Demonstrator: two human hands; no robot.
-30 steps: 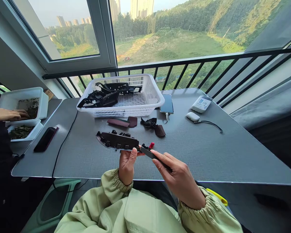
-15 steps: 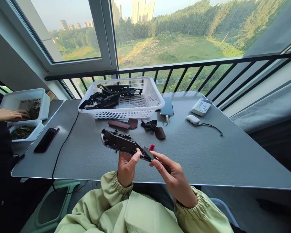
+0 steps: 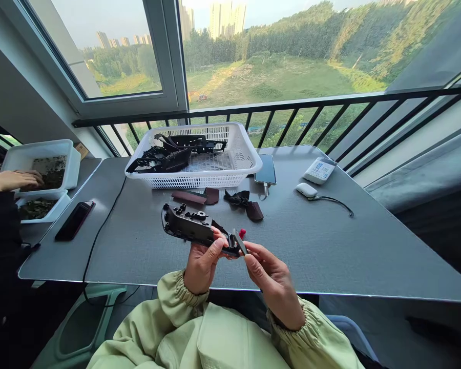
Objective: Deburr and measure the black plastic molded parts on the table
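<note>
My left hand (image 3: 202, 261) is closed round a long black plastic trim part (image 3: 192, 225), its clips and studs facing up. The part sits above the table in front of me, its narrow open-framed end toward the right. My right hand (image 3: 272, 274) pinches a flat dark grey strip (image 3: 241, 243) between thumb and fingers, against or just over that narrow end; contact cannot be made out. A small red object (image 3: 242, 233) shows just beyond the strip. Farther off lie maroon pieces (image 3: 188, 197) and a crumpled black scrap (image 3: 237, 198).
A white basket (image 3: 194, 180) at the back holds several black plastic parts. Phones (image 3: 75, 221), a cable (image 3: 100, 230), a white case (image 3: 306, 190) and a white box (image 3: 319, 170) lie about the table (image 3: 330, 251). At left, another person's hand (image 3: 13, 180) reaches into a white tub (image 3: 72, 164).
The black trim part has tipped so more of its clipped inner side shows. My right hand has turned the grey strip to a steeper angle. The other person's hand has shifted slightly left.
</note>
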